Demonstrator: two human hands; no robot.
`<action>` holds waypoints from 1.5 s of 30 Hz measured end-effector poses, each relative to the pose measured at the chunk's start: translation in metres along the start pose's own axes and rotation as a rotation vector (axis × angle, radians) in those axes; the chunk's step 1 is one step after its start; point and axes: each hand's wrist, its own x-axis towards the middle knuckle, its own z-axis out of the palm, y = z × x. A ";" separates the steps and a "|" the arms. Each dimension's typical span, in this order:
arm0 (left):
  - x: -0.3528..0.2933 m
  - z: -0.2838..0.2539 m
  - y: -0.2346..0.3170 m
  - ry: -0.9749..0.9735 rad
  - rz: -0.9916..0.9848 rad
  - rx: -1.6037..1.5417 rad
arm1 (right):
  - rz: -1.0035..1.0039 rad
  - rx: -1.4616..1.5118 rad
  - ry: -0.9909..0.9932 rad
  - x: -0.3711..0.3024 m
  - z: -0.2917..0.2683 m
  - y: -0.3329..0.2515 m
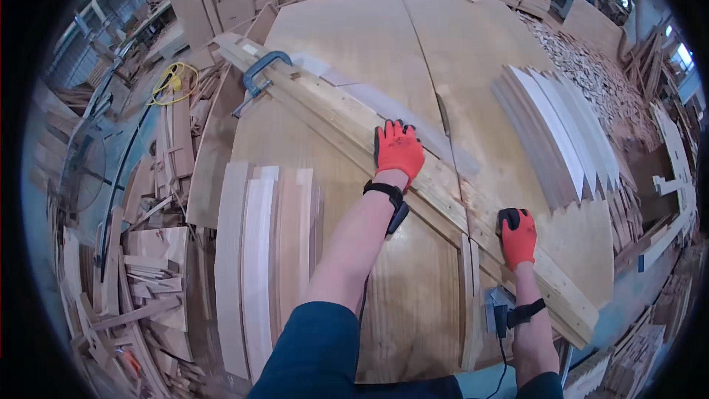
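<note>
Gripping the long wooden beam (329, 101) lying diagonally across the tabletop (347, 22), curling the fingers (389, 129) of the left hand (399, 154) over its far edge; folding the right hand (518, 238) there too, grasp unclear.

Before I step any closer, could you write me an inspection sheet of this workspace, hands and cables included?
Surface: broad, pale wooden worktop, crossed by a dark seam.
Job's things: long, pale wooden beam lying diagonally; blue-grey, C-shaped metal clamp near its upper-left end.
Clutter: long wooden strips at left; pale, pointed-ended wooden strips at right.
Hands: left hand, in a red-and-black glove, on the beam; right hand, gloved alike, curled at the beam farther right, grip unclear.
Cables: thin black cable beside the right forearm; coiled yellow cable at far left.
Surroundings: workshop with heaped wooden offcuts and upright brown boards.
</note>
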 end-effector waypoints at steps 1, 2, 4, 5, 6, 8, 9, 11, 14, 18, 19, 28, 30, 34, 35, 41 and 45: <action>-0.012 0.001 0.004 0.091 0.017 0.013 | -0.067 0.027 0.020 -0.010 -0.004 0.006; -0.025 0.000 0.004 0.106 0.044 -0.008 | -0.092 0.026 0.040 -0.022 -0.004 0.011; -0.051 -0.002 0.007 0.309 0.177 -0.007 | -0.102 0.038 0.060 -0.043 -0.010 0.026; -0.057 -0.006 0.007 0.157 0.189 -0.102 | -0.105 0.041 0.094 -0.051 -0.013 0.034; -0.071 -0.005 0.013 0.288 0.248 0.010 | -0.128 -0.025 0.073 -0.056 -0.013 0.039; -0.095 -0.012 0.020 0.201 0.229 -0.112 | -0.121 -0.009 0.137 -0.078 -0.020 0.050; -0.103 -0.013 0.029 0.186 0.220 -0.043 | -0.151 -0.149 0.015 -0.085 -0.028 0.057; -0.130 -0.017 0.042 0.197 0.229 -0.121 | -0.029 -0.019 -0.028 -0.110 -0.041 0.066; -0.168 -0.022 0.056 0.078 0.014 -0.065 | -0.049 -0.031 -0.068 -0.146 -0.062 0.076; -0.219 -0.017 0.070 0.057 0.014 -0.068 | -0.053 0.018 -0.110 -0.195 -0.089 0.099; -0.246 -0.006 0.076 0.017 0.012 -0.080 | -0.023 0.004 -0.171 -0.224 -0.096 0.112; -0.324 -0.023 0.109 0.043 0.059 -0.150 | -0.145 -0.024 -0.035 -0.241 -0.090 0.125; -0.334 -0.026 0.115 0.068 0.066 -0.130 | -0.143 0.020 -0.067 -0.225 -0.076 0.112; -0.345 -0.033 0.126 0.075 0.046 -0.128 | -0.217 -0.149 0.045 -0.214 -0.057 0.080; -0.345 -0.036 0.129 0.093 0.049 -0.149 | -0.197 -0.115 0.042 -0.212 -0.058 0.076; -0.346 -0.056 0.139 0.092 0.090 -0.146 | -0.035 0.121 -0.187 -0.197 -0.098 0.068; -0.341 -0.057 0.136 0.157 0.126 -0.206 | -0.169 0.308 -0.308 -0.208 -0.143 0.054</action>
